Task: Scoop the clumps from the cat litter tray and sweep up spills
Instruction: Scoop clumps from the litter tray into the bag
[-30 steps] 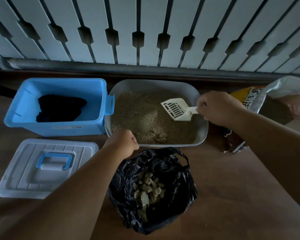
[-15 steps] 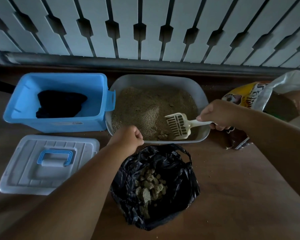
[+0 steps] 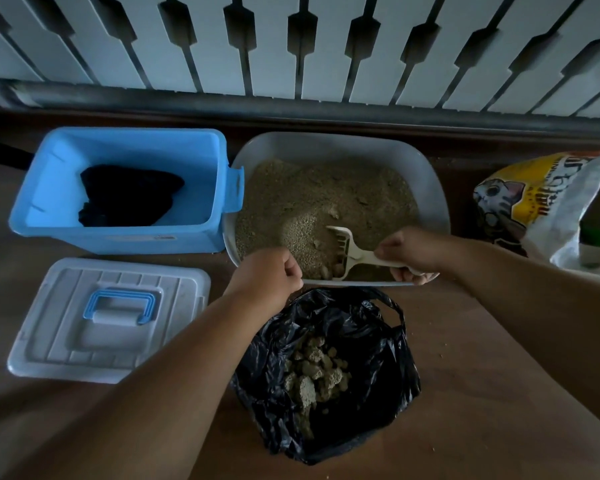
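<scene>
**Plastics, grit and wood grain**

I see a smooth grey plastic litter tray (image 3: 433, 188) holding coarse, matt sandy litter (image 3: 309, 199). The slotted scoop (image 3: 343, 252) looks like cream plastic. The bin bag (image 3: 378, 344) is crinkled, glossy black film. The blue tub (image 3: 49, 188) and its ribbed pale lid (image 3: 66, 341) are satin plastic. The floor (image 3: 499, 393) reads as matt wood.

Litter tray (image 3: 433, 188) at centre rear; open bin (image 3: 118, 237) touching its left side; bin lid (image 3: 66, 341) in front of the bin; bag of clumps (image 3: 378, 341) before the tray; litter sack (image 3: 520, 199) right.
</scene>
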The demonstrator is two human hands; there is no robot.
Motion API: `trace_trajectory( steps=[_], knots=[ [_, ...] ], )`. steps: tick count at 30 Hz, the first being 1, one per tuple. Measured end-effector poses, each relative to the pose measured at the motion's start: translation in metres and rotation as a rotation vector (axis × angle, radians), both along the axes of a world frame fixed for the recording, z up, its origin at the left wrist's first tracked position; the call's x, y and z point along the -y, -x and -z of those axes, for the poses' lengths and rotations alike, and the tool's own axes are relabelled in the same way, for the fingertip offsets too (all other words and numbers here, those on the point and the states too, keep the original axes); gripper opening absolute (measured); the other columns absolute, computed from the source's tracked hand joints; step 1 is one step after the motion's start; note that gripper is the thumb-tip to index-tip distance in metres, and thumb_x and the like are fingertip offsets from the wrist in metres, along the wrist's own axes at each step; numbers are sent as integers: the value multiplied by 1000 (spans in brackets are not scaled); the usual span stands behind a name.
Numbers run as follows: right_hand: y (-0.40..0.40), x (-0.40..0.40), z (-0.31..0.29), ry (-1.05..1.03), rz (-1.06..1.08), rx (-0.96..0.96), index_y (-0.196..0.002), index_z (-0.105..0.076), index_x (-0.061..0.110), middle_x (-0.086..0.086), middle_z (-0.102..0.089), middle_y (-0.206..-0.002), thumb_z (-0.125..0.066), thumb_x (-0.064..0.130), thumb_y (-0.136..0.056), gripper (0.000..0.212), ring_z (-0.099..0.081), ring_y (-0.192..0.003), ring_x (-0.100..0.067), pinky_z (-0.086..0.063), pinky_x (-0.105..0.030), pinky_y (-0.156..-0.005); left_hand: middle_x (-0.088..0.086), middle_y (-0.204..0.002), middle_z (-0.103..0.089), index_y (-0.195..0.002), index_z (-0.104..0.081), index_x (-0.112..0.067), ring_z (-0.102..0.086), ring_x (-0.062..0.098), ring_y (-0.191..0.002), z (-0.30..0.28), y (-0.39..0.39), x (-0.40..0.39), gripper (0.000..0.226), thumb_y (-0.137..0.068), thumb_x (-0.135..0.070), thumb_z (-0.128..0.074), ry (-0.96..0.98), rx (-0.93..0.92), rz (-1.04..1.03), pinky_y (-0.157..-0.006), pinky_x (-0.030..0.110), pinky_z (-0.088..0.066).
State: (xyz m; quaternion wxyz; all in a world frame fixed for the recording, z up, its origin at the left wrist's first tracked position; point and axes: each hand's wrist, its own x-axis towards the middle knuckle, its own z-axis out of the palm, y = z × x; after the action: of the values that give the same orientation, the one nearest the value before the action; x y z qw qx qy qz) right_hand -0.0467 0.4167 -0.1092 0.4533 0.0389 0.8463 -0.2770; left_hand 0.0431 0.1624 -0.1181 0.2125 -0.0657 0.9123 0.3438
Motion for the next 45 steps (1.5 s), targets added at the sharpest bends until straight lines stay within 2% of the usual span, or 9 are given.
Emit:
trace_trajectory(
  steps=[4, 6, 9, 13, 21, 24, 29, 34, 45],
  knots=[
    [-3, 14, 9, -103, -211, -183, -86, -58, 32, 0, -61, -74, -46, 35, -104, 22, -58, -70, -19, -42, -30, -61, -12, -79, -63, -89, -68, -23, -60, 3, -75, 2, -1, 1, 2, -90, -22, -70, -14, -7, -12, -59, 20, -40],
    [-11, 21, 14, -172, -285, -312, -86, -63, 32, 3, -61, -79, -44, 42, -104, 28, -59, -78, -18, -43, -31, -66, -13, -78, -64, -86, -67, -24, -61, 3, -76, 2, -1, 1, 5, -90, -22, -70, -33, -13, -28, -61, 23, -42],
    [-19, 26, 21, -213, -211, -394, -102, -72, 29, 0, -68, -85, -42, 54, -101, 40, -62, -78, -16, -50, -33, -73, -11, -78, -65, -83, -67, -25, -63, 5, -75, 2, -2, 2, 7, -89, -23, -71, -51, -18, -31, -63, 27, -47],
    [-21, 23, 22, -174, -51, -359, -106, -73, 27, 0, -70, -86, -43, 59, -98, 44, -64, -80, -17, -55, -38, -83, -9, -80, -68, -82, -66, -25, -66, 8, -77, 1, -1, 4, 9, -87, -23, -73, -62, -4, -31, -72, 33, -55],
    [-32, 12, 14, -41, 134, -390, -86, -69, 37, 2, -68, -76, -47, 60, -96, 33, -66, -75, -18, -48, -32, -67, -5, -84, -69, -86, -68, -27, -66, 12, -75, 0, 7, 5, 7, -92, -29, -66, -51, 37, -50, -62, 28, -49],
    [-37, 10, 8, 10, 184, -419, -80, -69, 28, 0, -65, -69, -50, 58, -96, 39, -62, -67, -18, -44, -31, -62, -6, -86, -69, -89, -68, -27, -65, 11, -77, -1, 10, 6, 6, -93, -31, -66, -64, 40, -80, -61, 28, -48],
    [-47, 10, -5, 240, 473, -425, -87, -72, 20, 0, -58, -66, -53, 54, -96, 40, -57, -60, -13, -43, -30, -59, -2, -85, -70, -88, -68, -24, -66, 15, -78, 0, 12, 6, 10, -94, -32, -65, -81, 56, -113, -70, 34, -51],
    [-53, 2, -5, 31, 289, -459, -72, -65, 22, 1, -59, -60, -50, 55, -97, 45, -55, -55, -14, -41, -31, -58, -5, -87, -69, -90, -68, -26, -65, 12, -80, -1, 9, 5, 8, -95, -31, -64, -73, 48, -100, -68, 32, -51],
    [-64, 5, -15, 59, 280, -518, -72, -67, 25, 3, -61, -58, -50, 57, -96, 43, -54, -51, -11, -41, -30, -53, -2, -85, -66, -89, -64, -24, -62, 14, -79, -9, 5, 1, 12, -97, -33, -61, -47, 65, -106, -62, 31, -42]
  ],
)
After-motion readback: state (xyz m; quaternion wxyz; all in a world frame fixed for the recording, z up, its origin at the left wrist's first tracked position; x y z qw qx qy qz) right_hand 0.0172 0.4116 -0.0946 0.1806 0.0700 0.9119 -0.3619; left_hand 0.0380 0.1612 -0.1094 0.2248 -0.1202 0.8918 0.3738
